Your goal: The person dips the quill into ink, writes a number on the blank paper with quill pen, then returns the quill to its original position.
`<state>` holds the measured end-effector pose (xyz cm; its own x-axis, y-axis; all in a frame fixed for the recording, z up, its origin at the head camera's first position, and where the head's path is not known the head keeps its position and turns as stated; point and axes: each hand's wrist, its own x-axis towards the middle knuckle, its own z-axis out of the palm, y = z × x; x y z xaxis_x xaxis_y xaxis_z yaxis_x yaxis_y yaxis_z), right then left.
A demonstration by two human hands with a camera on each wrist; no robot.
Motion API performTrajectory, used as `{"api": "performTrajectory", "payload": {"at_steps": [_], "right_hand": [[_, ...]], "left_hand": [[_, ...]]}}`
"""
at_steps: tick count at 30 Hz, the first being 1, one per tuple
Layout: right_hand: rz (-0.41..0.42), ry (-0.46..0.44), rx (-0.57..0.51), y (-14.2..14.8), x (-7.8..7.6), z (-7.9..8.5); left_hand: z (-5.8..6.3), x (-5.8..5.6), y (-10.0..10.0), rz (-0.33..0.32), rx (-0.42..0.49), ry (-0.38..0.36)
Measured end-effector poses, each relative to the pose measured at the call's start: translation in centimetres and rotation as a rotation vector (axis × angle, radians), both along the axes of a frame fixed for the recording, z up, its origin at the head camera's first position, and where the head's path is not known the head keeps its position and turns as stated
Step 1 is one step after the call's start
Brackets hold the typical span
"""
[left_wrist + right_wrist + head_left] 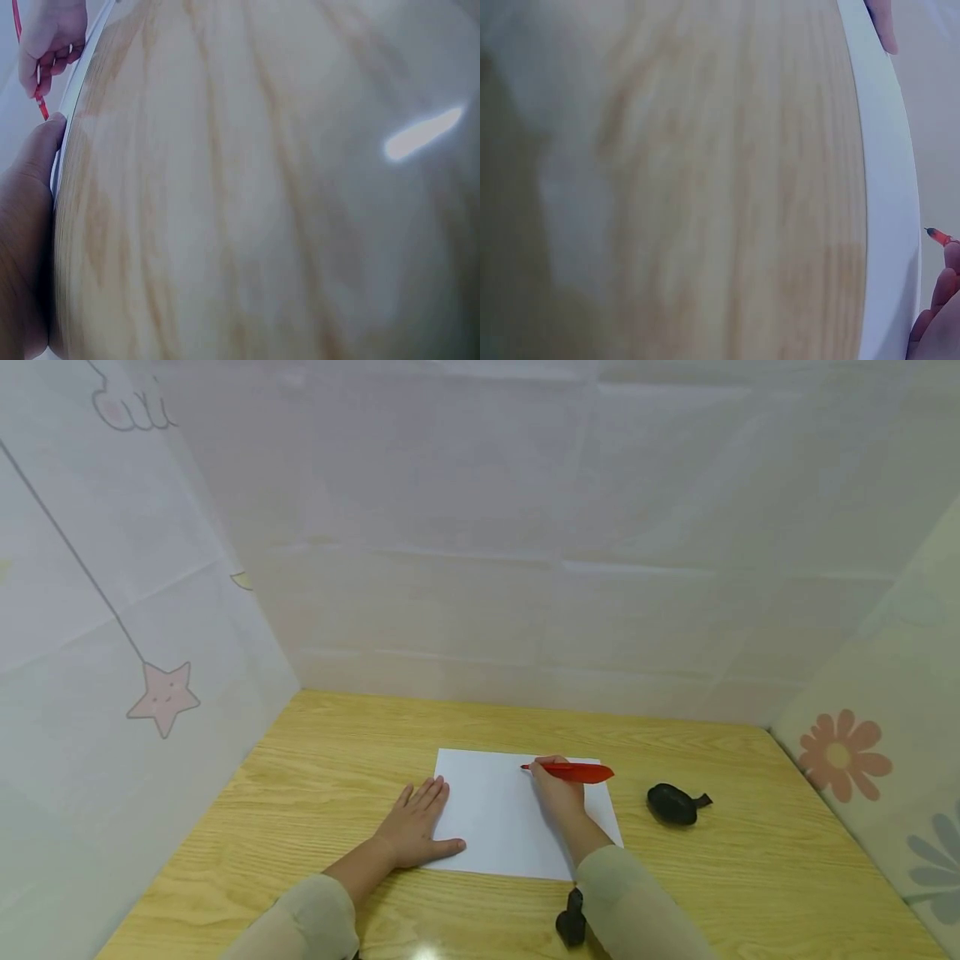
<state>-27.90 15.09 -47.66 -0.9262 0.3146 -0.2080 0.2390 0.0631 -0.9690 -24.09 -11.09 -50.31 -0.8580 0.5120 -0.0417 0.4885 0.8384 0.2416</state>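
A white sheet of paper (495,827) lies on the wooden table. My left hand (414,828) rests spread at the paper's left edge, its thumb on the lower left corner. In the left wrist view, the thumb side of that left hand (30,172) shows. Over the paper's upper right part, my right hand (561,793) pinches a red feather pen (588,772), its tip toward the left and the feather toward the right. The pen's dark tip (930,232) shows in the right wrist view; whether it touches the paper I cannot tell. No marks on the sheet are visible.
Right of the paper lies a black oval object (672,804) with a short tail. A smaller black object (572,920) sits by my right sleeve (630,893). Pale printed cloth walls (525,627) border the wooden table (337,752) at the back and sides.
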Motion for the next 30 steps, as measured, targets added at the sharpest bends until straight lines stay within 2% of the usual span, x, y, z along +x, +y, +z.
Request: {"api": "performTrajectory", "payload": {"at_steps": [10,21,30], "right_hand": [[0.001,-0.007,-0.017,-0.18,0.07,0.12],[0.008,-0.023,-0.001,-0.25,0.13,0.06],[0.006,-0.047,-0.016,-0.39,0.29,0.39]], "left_hand": [[0.61,0.33,-0.07,-0.014,0.035,-0.008],[0.05,-0.01,-0.02,0.000,0.012,0.000],[0.23,0.12,-0.08,-0.004,0.013,-0.001]]}}
